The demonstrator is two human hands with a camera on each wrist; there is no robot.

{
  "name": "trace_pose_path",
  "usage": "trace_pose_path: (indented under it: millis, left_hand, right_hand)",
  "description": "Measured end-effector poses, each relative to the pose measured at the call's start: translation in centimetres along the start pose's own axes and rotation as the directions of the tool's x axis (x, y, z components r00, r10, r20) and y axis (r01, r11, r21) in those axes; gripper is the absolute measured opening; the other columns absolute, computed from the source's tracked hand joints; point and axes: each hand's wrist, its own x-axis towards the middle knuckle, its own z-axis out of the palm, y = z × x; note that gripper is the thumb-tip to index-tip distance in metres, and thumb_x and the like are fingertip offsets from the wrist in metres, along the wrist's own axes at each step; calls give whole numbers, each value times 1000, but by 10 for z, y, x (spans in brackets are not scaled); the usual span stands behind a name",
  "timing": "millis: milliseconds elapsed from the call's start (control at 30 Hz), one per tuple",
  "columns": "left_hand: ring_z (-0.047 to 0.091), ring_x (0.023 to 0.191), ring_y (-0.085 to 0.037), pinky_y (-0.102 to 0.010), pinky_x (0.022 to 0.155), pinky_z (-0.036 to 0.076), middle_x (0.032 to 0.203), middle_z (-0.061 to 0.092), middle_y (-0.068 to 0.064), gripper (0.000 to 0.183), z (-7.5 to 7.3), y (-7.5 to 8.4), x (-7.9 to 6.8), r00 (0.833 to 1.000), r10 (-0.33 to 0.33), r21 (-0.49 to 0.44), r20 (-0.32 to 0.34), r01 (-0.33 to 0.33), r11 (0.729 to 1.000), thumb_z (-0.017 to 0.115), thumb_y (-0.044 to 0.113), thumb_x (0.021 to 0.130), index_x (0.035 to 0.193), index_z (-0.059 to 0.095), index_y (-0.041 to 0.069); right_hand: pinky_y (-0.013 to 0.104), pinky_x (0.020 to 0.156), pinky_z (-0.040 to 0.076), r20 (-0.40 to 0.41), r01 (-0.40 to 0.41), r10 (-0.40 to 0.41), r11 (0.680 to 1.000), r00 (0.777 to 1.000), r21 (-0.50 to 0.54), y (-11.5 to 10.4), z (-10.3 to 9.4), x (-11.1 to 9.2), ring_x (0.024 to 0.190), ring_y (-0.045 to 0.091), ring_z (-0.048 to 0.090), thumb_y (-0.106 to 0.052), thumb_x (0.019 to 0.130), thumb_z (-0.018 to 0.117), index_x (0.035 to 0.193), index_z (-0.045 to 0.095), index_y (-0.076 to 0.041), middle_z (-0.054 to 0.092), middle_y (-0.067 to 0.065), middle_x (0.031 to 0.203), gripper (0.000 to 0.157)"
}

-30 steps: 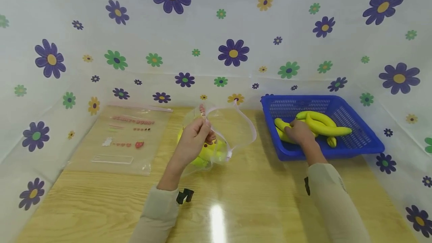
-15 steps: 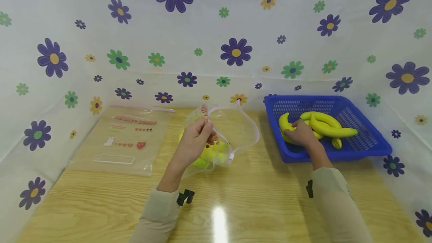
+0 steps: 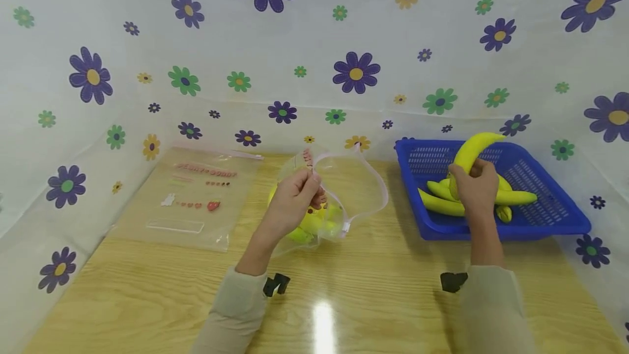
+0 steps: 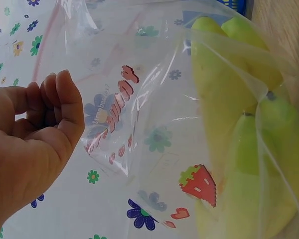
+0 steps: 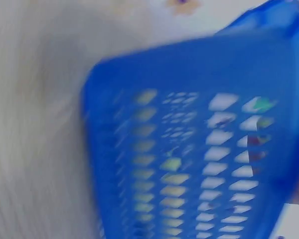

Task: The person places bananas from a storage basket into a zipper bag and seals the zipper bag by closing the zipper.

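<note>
Tabletop (image 3: 373,288), wood-grain, runs nearest you, in front of both hands. Your L hand (image 3: 295,199), fingers curled w/ thumb pressed in, pinches the rim of a zip bag (image 3: 339,199); its mouth gapes just R of that hand. Your R hand (image 3: 479,186) holds one banana (image 3: 469,157), tilted w/ tip up and R, over the blue basket (image 3: 521,232).

Progress, judging by what shows: part done. Bagged bananas (image 4: 284,154), at least 3, sit below and beside your L hand. Loose bananas (image 3: 516,197) lie in the basket under your R hand; exact no. unclear b/c they overlap. Zip's undone. A flat bag (image 3: 189,201) lies well L of your L hand, nothing seen inside.

Edges: basket's L wall stands btwn your R hand and the zip bag. Wood shows in that gap, so prob. room to pass; height over the rim's hard to tell, R-wrist view being blurred. Farthest, beyond both hands: flowered sheet (image 3: 383,86).
</note>
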Motion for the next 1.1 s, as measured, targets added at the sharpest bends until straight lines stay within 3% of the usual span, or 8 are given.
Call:
trace_pose_path:
  millis: [100, 300, 367, 467, 600, 733, 933, 1100]
  left_hand:
    - [58, 70, -20, -31, 62, 53, 85, 61, -21, 29, -1, -1, -1, 1000, -24, -2, -4, 24, 1000, 42, 21, 108, 92, 55, 1]
    - [58, 70, -21, -29, 62, 52, 86, 60, -24, 29, -1, -1, -1, 1000, -30, -3, 2, 30, 1000, 42, 21, 108, 92, 54, 0]
    - [58, 70, -20, -29, 62, 52, 86, 61, -24, 29, -1, -1, -1, 1000, -23, -1, 1, 23, 1000, 42, 20, 108, 91, 55, 0]
    - [58, 70, -20, -29, 62, 53, 87, 62, -24, 29, 0, 0, 0, 1000, -20, 1, -4, 20, 1000, 42, 20, 108, 91, 55, 0]
    - [59, 70, -20, -29, 63, 54, 88, 63, -26, 28, 0, 1, 1, 1000, -18, -2, -5, 18, 1000, 42, 17, 108, 89, 54, 0]
    - [59, 70, -19, -33, 64, 56, 88, 63, -27, 28, 1, 2, 1, 1000, -16, -2, 0, 16, 1000, 42, 16, 107, 88, 54, -1]
    - [58, 68, -17, -33, 64, 55, 86, 62, -26, 29, 5, 3, -1, 1000, -13, -5, -2, 13, 1000, 43, 16, 107, 87, 54, -2]
    - [57, 68, -17, -33, 63, 53, 83, 61, -23, 29, 7, 3, -2, 1000, -13, -5, 7, 13, 1000, 43, 16, 107, 88, 54, -3]
  right_hand:
    - [28, 89, 46, -66, 6, 7, 980, 998, 199, -14, 4, -21, 100, 10, 55, -32, 93, 68, 143, 40, -8, 54, -3, 114, 62]
    - [19, 77, 54, -87, 131, -104, 896, 991, 424, -30, 23, -58, 89, 11, 63, -21, 92, 72, 132, 47, -4, 64, 0, 98, 50]
    - [18, 71, 56, -75, 154, -136, 890, 988, 429, -34, 29, -65, 84, 10, 66, -21, 93, 70, 135, 47, -1, 65, 0, 95, 52]
    - [18, 69, 55, -32, 160, -159, 914, 987, 374, -38, 35, -73, 82, 7, 68, -26, 96, 65, 138, 46, 1, 65, -2, 99, 53]
    - [21, 73, 53, 103, 94, -125, 961, 987, 260, -41, 43, -81, 89, 8, 64, -33, 99, 61, 139, 48, -3, 64, -5, 103, 52]
    - [25, 75, 54, 227, 42, -90, 977, 970, 208, -40, 50, -85, 90, 11, 64, -35, 98, 63, 138, 49, -4, 66, -5, 102, 53]
    - [34, 74, 60, 281, 38, -129, 951, 951, 308, -39, 66, -92, 82, 17, 70, -33, 95, 68, 130, 50, -3, 66, 4, 103, 50]
    - [37, 76, 61, 236, 62, -176, 904, 956, 424, -40, 80, -96, 84, 18, 71, -22, 96, 67, 128, 48, -3, 70, 2, 95, 42]
